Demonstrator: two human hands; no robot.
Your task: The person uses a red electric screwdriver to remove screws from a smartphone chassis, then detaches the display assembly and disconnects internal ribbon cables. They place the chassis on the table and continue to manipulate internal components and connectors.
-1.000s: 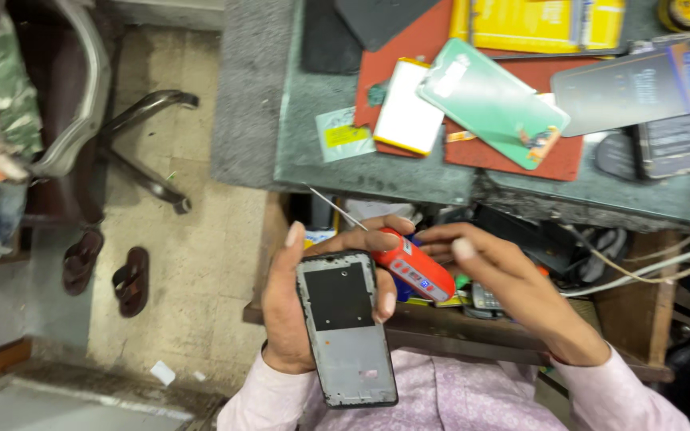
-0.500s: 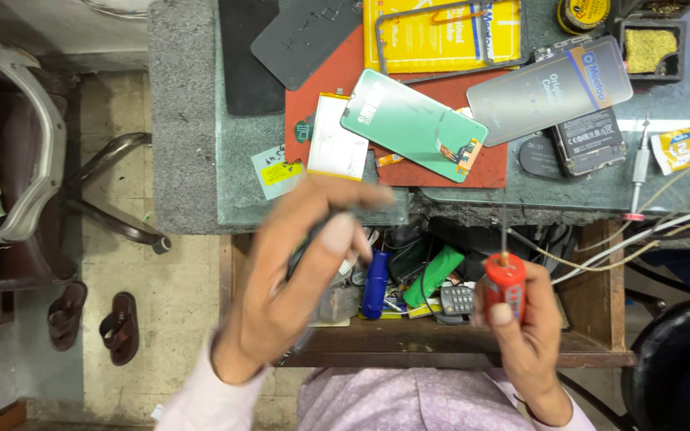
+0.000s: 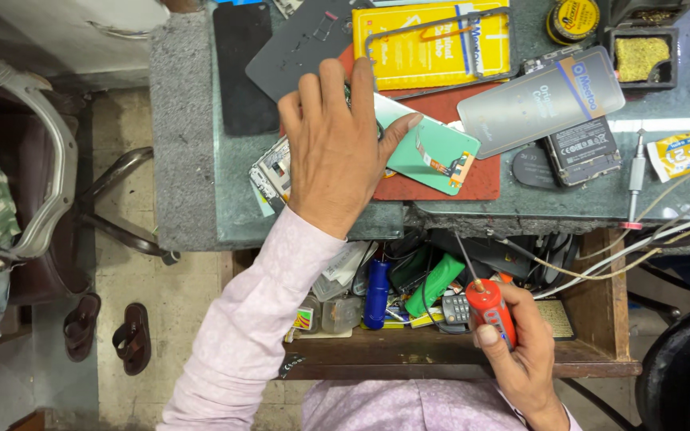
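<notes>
Resting the left hand (image 3: 337,148) flat, unclenched, on the thin green phone screen panel (image 3: 433,148), light and fragile, best edge-held; right hand (image 3: 521,351) grasping the red-handled screwdriver (image 3: 490,307).

The left hand (image 3: 337,148) lies flat, palm down, on a green phone screen panel (image 3: 433,148) on the red mat (image 3: 441,185). At five o'clock from it, the right hand (image 3: 521,351) grips a red-handled screwdriver (image 3: 489,307) over the cluttered open drawer (image 3: 441,363), tip pointing to eleven o'clock.

Your red-handled screwdriver (image 3: 491,311) points its thin shaft up-left over the drawer, while the green phone panel (image 3: 433,144) lies flat on the worktop.
</notes>
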